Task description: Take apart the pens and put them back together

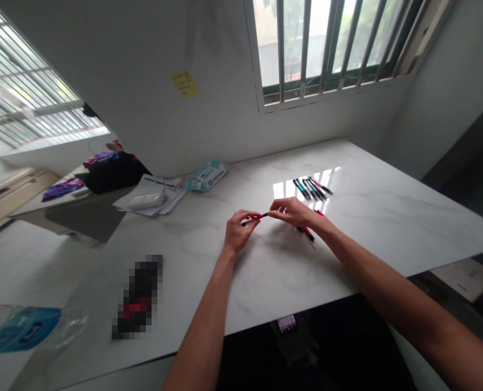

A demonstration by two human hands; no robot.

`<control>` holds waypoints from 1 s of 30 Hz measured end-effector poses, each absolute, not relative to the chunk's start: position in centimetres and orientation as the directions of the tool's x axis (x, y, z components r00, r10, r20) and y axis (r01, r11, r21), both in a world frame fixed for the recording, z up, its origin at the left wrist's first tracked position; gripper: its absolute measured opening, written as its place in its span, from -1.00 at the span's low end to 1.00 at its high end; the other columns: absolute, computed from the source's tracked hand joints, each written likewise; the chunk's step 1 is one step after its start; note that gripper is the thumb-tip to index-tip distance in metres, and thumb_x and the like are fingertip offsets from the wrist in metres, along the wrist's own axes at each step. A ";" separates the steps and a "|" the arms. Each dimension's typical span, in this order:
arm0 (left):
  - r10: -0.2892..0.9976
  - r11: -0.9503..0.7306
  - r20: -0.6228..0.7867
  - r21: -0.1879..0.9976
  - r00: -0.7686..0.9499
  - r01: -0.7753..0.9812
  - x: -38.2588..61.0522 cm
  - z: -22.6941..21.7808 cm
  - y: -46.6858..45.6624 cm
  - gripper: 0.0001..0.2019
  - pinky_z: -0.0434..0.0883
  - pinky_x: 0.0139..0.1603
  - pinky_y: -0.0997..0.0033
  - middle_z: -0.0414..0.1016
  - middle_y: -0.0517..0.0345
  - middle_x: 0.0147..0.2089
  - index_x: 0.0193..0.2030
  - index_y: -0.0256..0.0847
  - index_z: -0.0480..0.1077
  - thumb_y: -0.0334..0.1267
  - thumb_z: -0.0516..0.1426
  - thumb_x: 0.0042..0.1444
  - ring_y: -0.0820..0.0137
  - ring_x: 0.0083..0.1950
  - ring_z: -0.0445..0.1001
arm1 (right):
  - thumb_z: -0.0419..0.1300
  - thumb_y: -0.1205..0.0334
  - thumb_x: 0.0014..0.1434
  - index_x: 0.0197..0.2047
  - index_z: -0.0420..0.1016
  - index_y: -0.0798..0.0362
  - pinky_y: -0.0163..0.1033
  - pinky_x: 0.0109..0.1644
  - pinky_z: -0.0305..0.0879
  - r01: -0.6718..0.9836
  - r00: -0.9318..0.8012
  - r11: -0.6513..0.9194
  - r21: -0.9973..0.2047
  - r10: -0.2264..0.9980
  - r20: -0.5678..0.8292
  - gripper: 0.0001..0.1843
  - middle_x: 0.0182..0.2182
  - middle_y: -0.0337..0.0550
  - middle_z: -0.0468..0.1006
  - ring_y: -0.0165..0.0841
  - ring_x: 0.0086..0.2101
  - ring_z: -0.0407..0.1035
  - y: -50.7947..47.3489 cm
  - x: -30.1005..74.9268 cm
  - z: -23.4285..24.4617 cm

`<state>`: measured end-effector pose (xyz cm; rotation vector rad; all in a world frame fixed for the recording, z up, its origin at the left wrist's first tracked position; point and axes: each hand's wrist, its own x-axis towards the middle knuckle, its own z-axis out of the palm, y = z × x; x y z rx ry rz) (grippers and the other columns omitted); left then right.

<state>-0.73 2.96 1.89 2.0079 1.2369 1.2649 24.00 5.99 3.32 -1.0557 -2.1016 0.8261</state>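
My left hand [240, 231] is closed around a slim red and black pen [259, 217], which lies nearly level just over the table. At the pen's right, black end, my right hand [289, 211] pinches with thumb and fingertips; the exact contact is too small to make out. Beneath my right hand and wrist lie loose red and black pen parts [307, 234], partly hidden by the hand. A thin pale stick-like piece [312, 244] lies beside them. Farther back, several pens [311, 188] with teal, black and pink barrels rest side by side in a row.
The white marbled table [192, 282] meets the wall at the back. A pack of wipes [208, 176] and papers [151, 196] lie at the back left. A clear bottle with a blue label [25, 328] and a blurred-out dark object [137, 298] are at the left.
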 end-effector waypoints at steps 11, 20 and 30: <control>0.874 -0.479 0.455 0.750 0.170 0.456 -0.6 2.0 2.8 -0.88 0.58 -0.02 0.24 0.68 0.09 -0.13 -0.14 -0.05 0.68 -0.21 0.34 0.19 0.29 -0.13 0.61 | 0.28 0.12 0.34 -0.12 0.67 0.04 -0.29 -0.25 0.34 0.463 -0.467 0.475 -0.748 0.848 0.250 -0.80 -0.33 -0.14 0.68 -0.33 -0.33 0.53 6.0 24.0 3.5; 0.871 -0.485 0.458 0.745 0.177 0.459 -0.6 2.1 2.9 -0.88 0.57 -0.01 0.24 0.67 0.09 -0.14 -0.14 -0.06 0.68 -0.22 0.34 0.19 0.29 -0.13 0.60 | 0.27 0.09 0.34 -0.14 0.66 0.04 -0.30 -0.27 0.30 0.452 -0.466 0.483 -0.750 0.845 0.264 -0.79 -0.35 -0.17 0.66 -0.36 -0.36 0.50 6.0 24.0 3.5; 0.881 -0.463 0.446 0.746 0.159 0.478 -0.7 2.0 3.0 -0.90 0.53 0.00 0.23 0.70 0.11 -0.13 -0.16 -0.04 0.68 -0.19 0.35 0.20 0.27 -0.10 0.60 | 0.27 0.14 0.34 -0.18 0.68 0.06 -0.30 -0.28 0.23 0.456 -0.457 0.509 -0.730 0.838 0.299 -0.80 -0.40 -0.20 0.62 -0.40 -0.40 0.42 6.0 24.0 3.5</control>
